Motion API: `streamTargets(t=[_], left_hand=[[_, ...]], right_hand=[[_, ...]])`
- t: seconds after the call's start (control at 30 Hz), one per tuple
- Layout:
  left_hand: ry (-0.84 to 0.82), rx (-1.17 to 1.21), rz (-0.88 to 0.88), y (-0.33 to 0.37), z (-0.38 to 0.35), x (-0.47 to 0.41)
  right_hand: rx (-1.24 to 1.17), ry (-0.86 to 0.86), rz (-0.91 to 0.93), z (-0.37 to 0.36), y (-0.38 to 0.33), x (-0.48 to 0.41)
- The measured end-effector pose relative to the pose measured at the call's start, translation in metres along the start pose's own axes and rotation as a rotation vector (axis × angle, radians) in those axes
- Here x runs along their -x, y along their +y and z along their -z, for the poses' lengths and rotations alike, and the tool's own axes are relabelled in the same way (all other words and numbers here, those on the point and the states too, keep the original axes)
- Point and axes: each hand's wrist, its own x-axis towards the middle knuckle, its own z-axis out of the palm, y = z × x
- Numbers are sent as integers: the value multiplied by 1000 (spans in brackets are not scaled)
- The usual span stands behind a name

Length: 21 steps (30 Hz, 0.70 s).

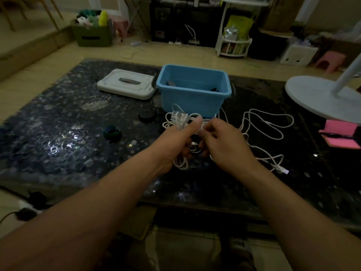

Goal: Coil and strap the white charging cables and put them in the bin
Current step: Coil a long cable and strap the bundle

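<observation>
My left hand (176, 142) grips a coiled bundle of white cable (180, 119), thumb pressed on top; loops stick out above and below the fist. My right hand (222, 141) pinches the same bundle from the right, fingers curled at its middle. A second white cable (267, 124) lies loose on the dark table to the right, its USB plug (284, 171) near the front. The blue bin (193, 92) stands open just behind my hands, with dark items inside.
The bin's white lid (127, 84) lies to its left. A black strap roll (147, 114) and a dark green-blue roll (112, 132) sit on the table (58, 133) at left. A white lamp base (320, 98) and a pink notepad (341, 133) are at right.
</observation>
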Motion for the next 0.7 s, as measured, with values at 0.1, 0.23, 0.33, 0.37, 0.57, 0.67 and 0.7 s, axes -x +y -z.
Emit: streamTargets(t=[0.1, 0.23, 0.33, 0.37, 0.57, 0.67, 0.7], left_hand=[[-11, 148, 53, -1, -9, -2], [125, 237, 75, 0, -14, -5], [287, 261, 4, -1, -10, -6], [321, 282, -8, 2, -7, -6], [272, 704, -15, 32, 17, -6], [259, 769, -63, 48, 53, -8], [269, 731, -77, 52, 61, -7]], right_hand=[[-31, 45, 108, -12, -9, 5], [52, -6, 193, -23, -7, 7], [134, 3, 242, -27, -5, 9], [128, 16, 236, -27, -5, 11], [217, -124, 170, -8, 9, 3], [281, -223, 67, 8, 27, -2], [263, -232, 25, 11, 34, -3]])
